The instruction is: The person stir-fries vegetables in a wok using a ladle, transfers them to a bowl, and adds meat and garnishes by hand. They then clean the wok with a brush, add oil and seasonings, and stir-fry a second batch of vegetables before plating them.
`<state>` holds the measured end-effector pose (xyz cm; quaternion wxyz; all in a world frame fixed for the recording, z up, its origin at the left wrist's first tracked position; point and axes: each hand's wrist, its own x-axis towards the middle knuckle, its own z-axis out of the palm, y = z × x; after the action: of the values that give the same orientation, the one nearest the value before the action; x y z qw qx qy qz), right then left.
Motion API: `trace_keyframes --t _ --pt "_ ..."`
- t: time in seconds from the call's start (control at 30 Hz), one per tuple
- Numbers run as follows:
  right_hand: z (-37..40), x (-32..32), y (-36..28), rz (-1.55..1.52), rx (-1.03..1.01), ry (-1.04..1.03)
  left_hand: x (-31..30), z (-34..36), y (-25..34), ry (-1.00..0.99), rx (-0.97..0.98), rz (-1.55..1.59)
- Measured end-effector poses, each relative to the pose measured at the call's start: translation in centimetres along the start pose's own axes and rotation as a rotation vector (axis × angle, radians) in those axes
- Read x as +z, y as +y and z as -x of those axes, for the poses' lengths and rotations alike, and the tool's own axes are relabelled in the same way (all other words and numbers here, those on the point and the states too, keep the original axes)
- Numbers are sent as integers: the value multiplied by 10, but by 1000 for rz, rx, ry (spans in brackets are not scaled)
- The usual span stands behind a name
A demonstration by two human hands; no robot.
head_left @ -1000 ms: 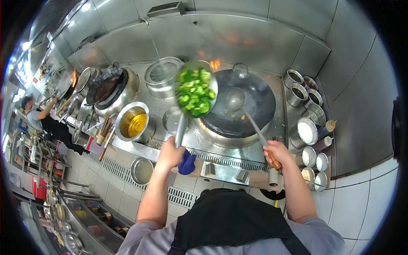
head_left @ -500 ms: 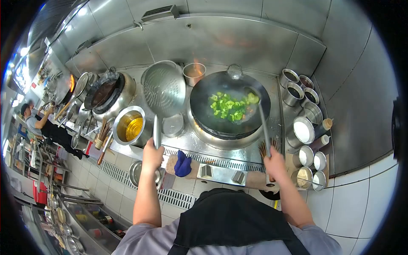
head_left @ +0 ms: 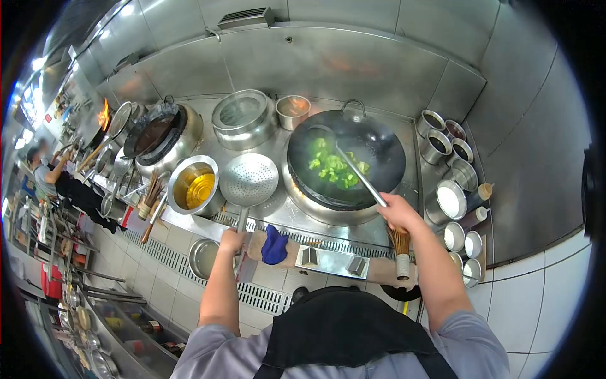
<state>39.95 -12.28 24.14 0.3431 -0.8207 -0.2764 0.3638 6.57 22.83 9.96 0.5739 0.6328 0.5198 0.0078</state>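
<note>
My left hand is closed round the handle of a perforated metal strainer, whose round bowl hangs low over the stove between the oil pot and the wok. In my right hand is the long handle of a ladle. The ladle's bowl is at the far left side of the black wok, partly blurred by steam. Chopped green vegetables lie in the wok, to the left of its middle. Below my right hand stands a bamboo brush.
A metal pot of yellow oil stands left of the strainer. A blue cloth lies on the front ledge. Several seasoning containers line the right side. Farther left are another wok, flames and a person.
The strainer has come down toward me from the back of the stove, uncovering a round pot there. My right hand has moved forward and left, and the ladle's bowl has crossed to the wok's left side.
</note>
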Motion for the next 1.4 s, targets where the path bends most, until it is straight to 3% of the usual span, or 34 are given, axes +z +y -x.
trace_keyframes --t 0.03,0.07,0.1,0.17,0.2,0.23,0.33,0.43,0.47,0.5,0.53,0.57,0.6,0.67,0.73,0.8,0.87,0.93,1.0,1.03,1.07,1.13,1.27,1.33,1.4 --pt "9 -1 9 360 -199 206 11 7 -2 359 276 -388" --pt "23 -11 17 635 -156 257 25 15 -5 717 540 -779" --pt "51 -22 0 910 -117 302 40 27 1 791 670 -673" --pt "75 -39 4 1147 -89 350 71 61 19 611 782 -530" --pt "85 -43 2 1242 -25 372 84 71 19 407 747 -580" --pt "96 -54 16 1271 -134 433 96 86 23 386 652 -805" --pt "153 -68 -16 969 -63 480 118 50 -20 426 642 -883" --pt "188 -77 -24 785 25 410 112 50 -4 277 440 -829" --pt "198 -77 -22 719 100 360 110 47 4 263 459 -837" --pt "187 -68 -4 765 -39 396 105 44 10 196 391 -650" --pt "177 -56 1 806 95 401 101 41 15 126 320 -466" --pt "158 -49 35 663 6 432 97 40 19 -24 249 -81" --pt "144 -39 51 673 101 467 93 37 24 -172 162 305" --pt "130 -32 57 642 131 507 90 29 25 -335 87 728" --pt "111 -28 69 371 45 618 94 31 34 -401 88 809" --pt "81 -16 69 317 -44 701 104 48 49 -689 110 1196" --pt "56 7 46 337 101 709 123 60 64 -762 101 1267" --pt "42 26 26 111 261 427 146 68 77 -1080 146 1243" --pt "34 46 59 144 -12 442 177 55 65 -1022 -15 1214" --pt "63 42 17 -41 136 301 189 55 67 -998 -42 1232" --pt "77 38 14 -34 140 299 194 51 66 -1000 -45 1240" --pt "103 36 27 322 20 430 197 45 75 -1097 -27 1234" --pt "140 22 69 537 44 562 185 53 114 -926 -24 1024" --pt "150 12 77 604 95 566 185 50 137 -936 11 937" --pt "165 2 63 666 78 545 202 42 158 -785 -167 822"
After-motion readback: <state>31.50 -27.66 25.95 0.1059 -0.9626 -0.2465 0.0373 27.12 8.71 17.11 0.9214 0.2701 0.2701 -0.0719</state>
